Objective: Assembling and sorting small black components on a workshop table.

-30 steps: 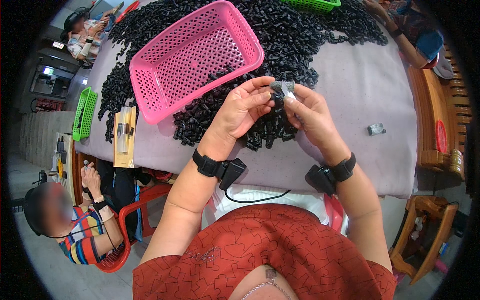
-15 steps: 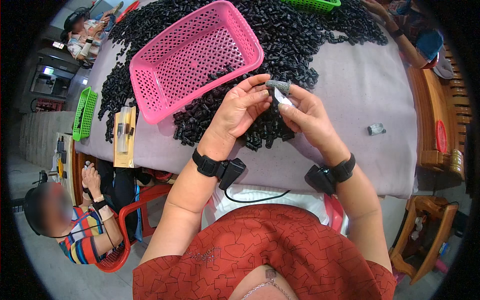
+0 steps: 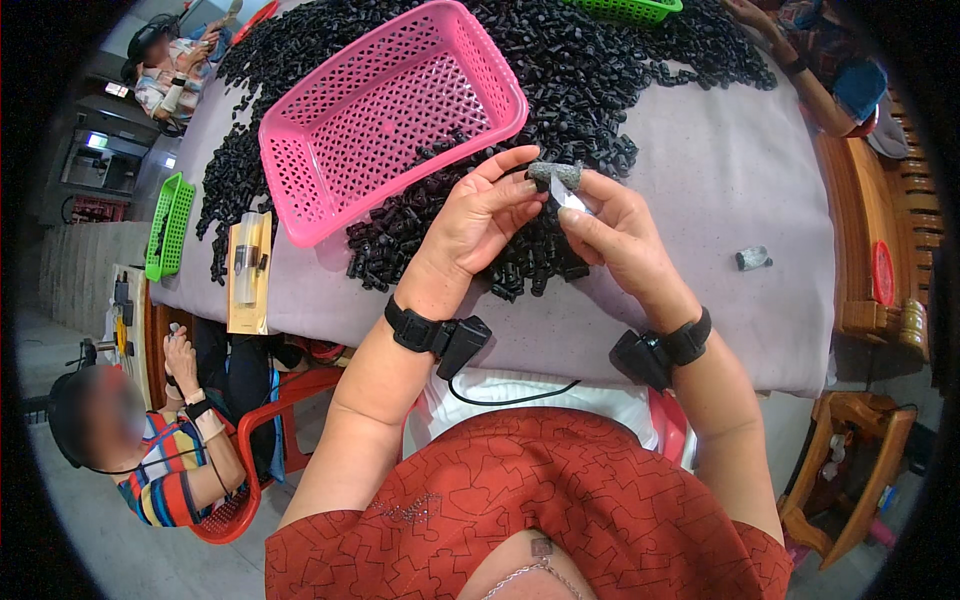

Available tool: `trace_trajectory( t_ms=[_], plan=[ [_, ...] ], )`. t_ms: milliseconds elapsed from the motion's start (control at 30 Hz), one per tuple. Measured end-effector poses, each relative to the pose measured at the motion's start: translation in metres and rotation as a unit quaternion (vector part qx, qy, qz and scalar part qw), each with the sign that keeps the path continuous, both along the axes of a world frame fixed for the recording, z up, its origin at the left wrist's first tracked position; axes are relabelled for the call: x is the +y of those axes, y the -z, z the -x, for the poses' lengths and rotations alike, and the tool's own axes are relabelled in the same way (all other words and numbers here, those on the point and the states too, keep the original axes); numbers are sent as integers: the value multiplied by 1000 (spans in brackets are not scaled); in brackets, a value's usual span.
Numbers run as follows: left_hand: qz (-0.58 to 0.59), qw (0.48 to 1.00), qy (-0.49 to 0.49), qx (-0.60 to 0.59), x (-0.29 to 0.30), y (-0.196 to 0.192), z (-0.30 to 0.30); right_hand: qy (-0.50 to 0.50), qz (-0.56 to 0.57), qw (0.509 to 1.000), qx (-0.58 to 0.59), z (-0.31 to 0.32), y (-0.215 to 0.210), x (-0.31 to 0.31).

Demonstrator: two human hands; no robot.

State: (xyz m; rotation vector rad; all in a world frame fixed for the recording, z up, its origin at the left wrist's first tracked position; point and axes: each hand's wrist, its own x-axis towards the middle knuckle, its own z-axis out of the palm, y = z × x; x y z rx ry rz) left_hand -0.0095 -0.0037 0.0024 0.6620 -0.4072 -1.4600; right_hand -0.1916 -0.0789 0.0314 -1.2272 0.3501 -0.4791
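Observation:
My left hand (image 3: pixel 480 225) and my right hand (image 3: pixel 615 235) meet above the near edge of a big heap of small black plastic parts (image 3: pixel 590 70). Between the fingertips of both hands is one small piece (image 3: pixel 562 190), dark with a pale, shiny end. A grey fingertip cover (image 3: pixel 555 173) shows on one finger above it. Both wrists wear black bands with small black boxes, and a thin cable hangs from the left one. A pink mesh basket (image 3: pixel 300 180) sits just left of my hands, holding a few black parts.
A grey cloth covers the table (image 3: pixel 720 190). A small dark-and-clear piece (image 3: pixel 752 258) lies alone to the right. Green baskets stand at the far left (image 3: pixel 165 225) and top (image 3: pixel 625 10). A flat packet (image 3: pixel 248 270) lies left. Other people sit at lower left, upper left and upper right.
My fingers have shifted slightly on the small piece, turning it so its pale end points down and right. The hands stay in the same place.

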Motion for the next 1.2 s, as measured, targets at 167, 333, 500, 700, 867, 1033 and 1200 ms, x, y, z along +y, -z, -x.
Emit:
trace_trajectory(
  t_ms=[167, 333, 500, 700, 867, 1033, 1200],
  plan=[
    [13, 999, 22, -18, 2, 2, -2, -5, -1, 1000, -4, 0, 0, 1],
    [22, 999, 38, -31, 3, 1, 0, -12, 5, 1000, 0, 1, 1, 0],
    [11, 1000, 6, -12, 1, 1, 2, 12, -34, 999, -24, -1, -1, 2],
    [14, 1000, -2, -7, 1, 2, 0, 35, -41, 998, -16, -4, 1, 1],
    [3, 1000, 0, -13, 2, -1, 0, -3, -33, 999, -8, -2, 3, 0],
    [14, 1000, 11, -3, 2, -3, 2, -8, -18, 1000, -1, -1, 4, -1],
    [14, 1000, 18, -9, 1, -7, 3, 44, -31, 998, -30, -1, 1, 0]
  ],
)
